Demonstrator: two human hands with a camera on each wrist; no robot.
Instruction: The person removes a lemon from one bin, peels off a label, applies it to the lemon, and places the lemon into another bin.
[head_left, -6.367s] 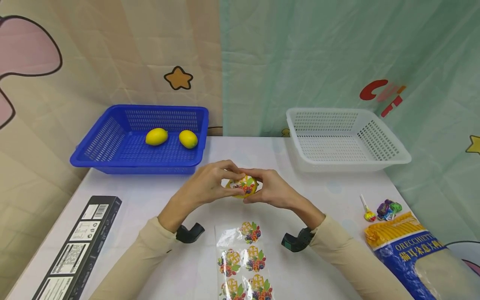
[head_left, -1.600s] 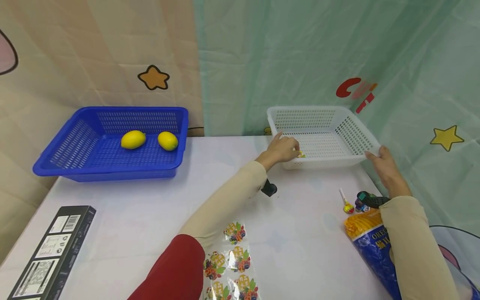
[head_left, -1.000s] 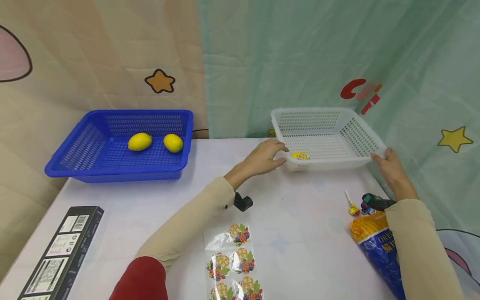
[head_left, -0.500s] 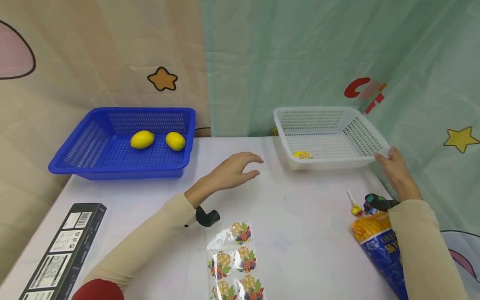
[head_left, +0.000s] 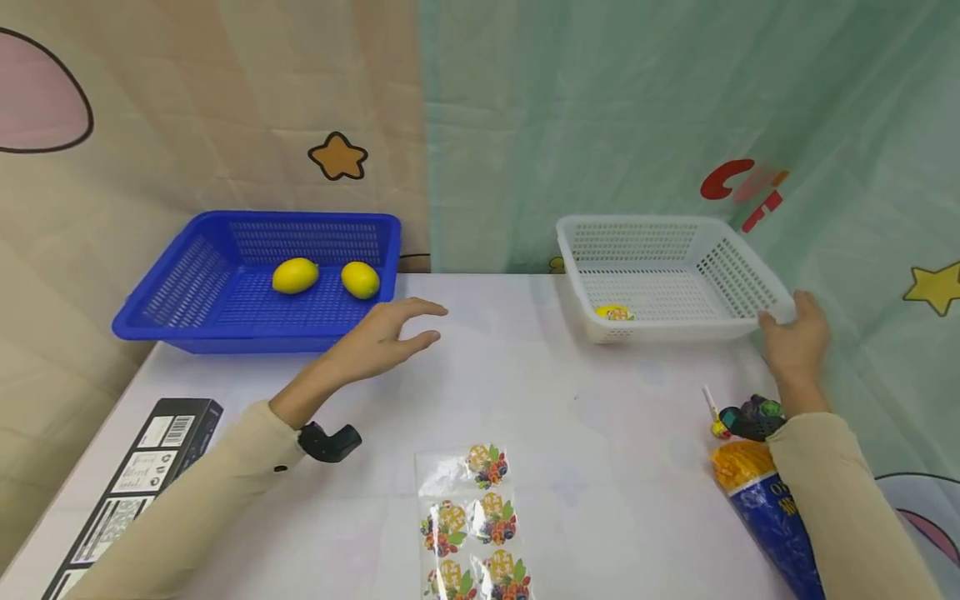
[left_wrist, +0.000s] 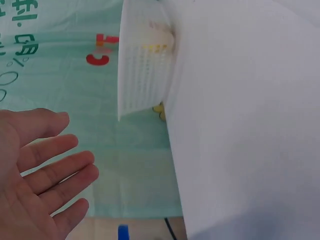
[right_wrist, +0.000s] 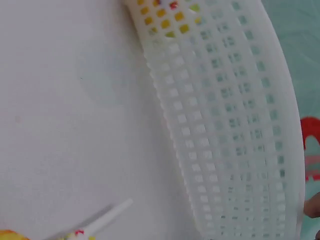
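My left hand (head_left: 375,337) hovers over the table near the front right corner of the blue basket (head_left: 262,344), fingers loosely spread around nothing. In the left wrist view the same hand (left_wrist: 45,175) shows its palm and separated fingers. At the front right corner of the white basket (head_left: 675,331), my right hand (head_left: 797,350) grips the rim, thumb on the near side. Only a bit of its thumb (right_wrist: 312,206) appears in the right wrist view. A yellow lemon with a fruit sticker (head_left: 615,312) lies in the white basket's front left corner. Two plain lemons (head_left: 296,275) lie in the blue basket.
A clear sheet of fruit stickers (head_left: 472,525) lies at the front middle of the table. A long black box (head_left: 142,475) is partly under the left sleeve. By the right forearm are a lollipop (head_left: 716,417), wrapped candies and a blue and yellow pasta bag (head_left: 772,508).
Earlier both hands held the stickered lemon over the table. My left hand has since placed it in the white basket, released it and moved left. My right hand took hold of the white basket's corner.
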